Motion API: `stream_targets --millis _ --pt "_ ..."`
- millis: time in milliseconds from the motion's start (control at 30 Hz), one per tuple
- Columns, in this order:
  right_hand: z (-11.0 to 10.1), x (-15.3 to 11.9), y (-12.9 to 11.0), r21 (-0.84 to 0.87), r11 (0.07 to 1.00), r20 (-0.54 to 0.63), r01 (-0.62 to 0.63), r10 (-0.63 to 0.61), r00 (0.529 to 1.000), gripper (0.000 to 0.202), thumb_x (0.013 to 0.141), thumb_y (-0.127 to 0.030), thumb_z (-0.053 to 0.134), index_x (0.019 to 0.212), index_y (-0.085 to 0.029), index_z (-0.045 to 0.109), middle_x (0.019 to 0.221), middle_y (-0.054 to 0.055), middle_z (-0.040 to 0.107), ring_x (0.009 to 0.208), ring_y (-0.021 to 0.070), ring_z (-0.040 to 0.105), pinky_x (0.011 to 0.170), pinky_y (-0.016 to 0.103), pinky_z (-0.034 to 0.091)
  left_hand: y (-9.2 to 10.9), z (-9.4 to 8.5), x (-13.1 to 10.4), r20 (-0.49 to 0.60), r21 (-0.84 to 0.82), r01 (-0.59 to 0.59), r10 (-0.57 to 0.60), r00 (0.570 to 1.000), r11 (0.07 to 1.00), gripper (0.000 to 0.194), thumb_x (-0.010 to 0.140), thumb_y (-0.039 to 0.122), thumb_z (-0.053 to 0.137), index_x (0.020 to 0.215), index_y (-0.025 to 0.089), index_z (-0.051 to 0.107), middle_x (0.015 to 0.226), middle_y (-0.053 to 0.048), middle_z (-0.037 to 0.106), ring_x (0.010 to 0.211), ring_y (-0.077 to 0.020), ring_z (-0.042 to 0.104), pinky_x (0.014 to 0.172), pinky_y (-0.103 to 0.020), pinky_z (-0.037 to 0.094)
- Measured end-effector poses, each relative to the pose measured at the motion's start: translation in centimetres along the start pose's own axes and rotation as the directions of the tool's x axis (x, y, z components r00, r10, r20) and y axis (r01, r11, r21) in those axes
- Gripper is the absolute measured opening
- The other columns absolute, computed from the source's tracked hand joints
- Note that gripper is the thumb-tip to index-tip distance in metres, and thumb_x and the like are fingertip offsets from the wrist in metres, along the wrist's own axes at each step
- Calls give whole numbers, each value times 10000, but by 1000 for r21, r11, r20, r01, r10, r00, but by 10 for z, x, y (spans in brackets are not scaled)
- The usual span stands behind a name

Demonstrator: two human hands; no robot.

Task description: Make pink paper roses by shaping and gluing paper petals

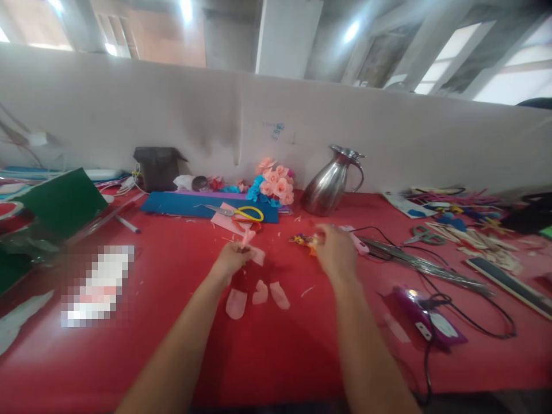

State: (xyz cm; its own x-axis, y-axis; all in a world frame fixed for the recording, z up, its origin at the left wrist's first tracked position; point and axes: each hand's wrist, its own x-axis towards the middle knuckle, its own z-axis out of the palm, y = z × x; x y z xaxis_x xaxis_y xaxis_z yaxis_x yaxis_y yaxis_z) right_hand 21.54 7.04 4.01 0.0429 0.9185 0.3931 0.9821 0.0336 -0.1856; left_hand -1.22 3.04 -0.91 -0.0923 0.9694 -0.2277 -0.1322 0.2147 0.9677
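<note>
1. L hand pinching 1 pink paper piece, mid-desk; R hand curled at the yellow-orange bits, can't tell if gripping.
2. Nearer us, open red desk runs to the near edge, past 3 loose pink petals.
3. R side tighter: black cable over 1 purple device.
4. Far side: 1 steel jug, 1 flower bunch, 1 yellow-handled scissors.

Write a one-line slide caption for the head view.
Left hand holding pink paper, right hand at a small multicoloured cluster, loose pink paper petals on a red tabletop.
</note>
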Motion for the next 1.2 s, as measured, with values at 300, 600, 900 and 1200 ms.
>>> stream_targets --millis 300,600,900,1200 --pt "34 -3 53 234 932 397 -278 170 902 195 578 -347 678 632 -194 570 586 21 598 564 166 556 512 253 359 -13 -2 7 -175 424 -19 102 979 906 92 558 71 595 547 158 621 531 -26 602 461 -117 515 449 -204 335" --pt "20 -11 36 606 643 575 -469 54 816 256 615 -210 578 863 -174 527 697 29 628 584 142 587 518 243 438 -8 -2 7 -205 419 -25 121 971 908 123 536 46 593 512 166 597 535 -41 613 504 -138 545 481 -211 359" --pt "-6 -44 3 689 615 609 -382 -206 766 349 733 -498 553 846 -168 538 544 -27 510 476 99 461 473 223 378 -9 -2 9 -267 416 -7 129 955 910 163 490 6 598 523 165 590 459 6 540 432 -110 488 449 -201 328" --pt "-5 -52 -16 705 684 538 -189 -341 771 334 783 -384 529 1063 -202 542 1012 48 643 956 224 588 840 360 467 -8 -3 8 -200 486 -26 141 970 874 193 533 15 572 586 169 675 524 -27 616 470 -131 543 470 -203 373"
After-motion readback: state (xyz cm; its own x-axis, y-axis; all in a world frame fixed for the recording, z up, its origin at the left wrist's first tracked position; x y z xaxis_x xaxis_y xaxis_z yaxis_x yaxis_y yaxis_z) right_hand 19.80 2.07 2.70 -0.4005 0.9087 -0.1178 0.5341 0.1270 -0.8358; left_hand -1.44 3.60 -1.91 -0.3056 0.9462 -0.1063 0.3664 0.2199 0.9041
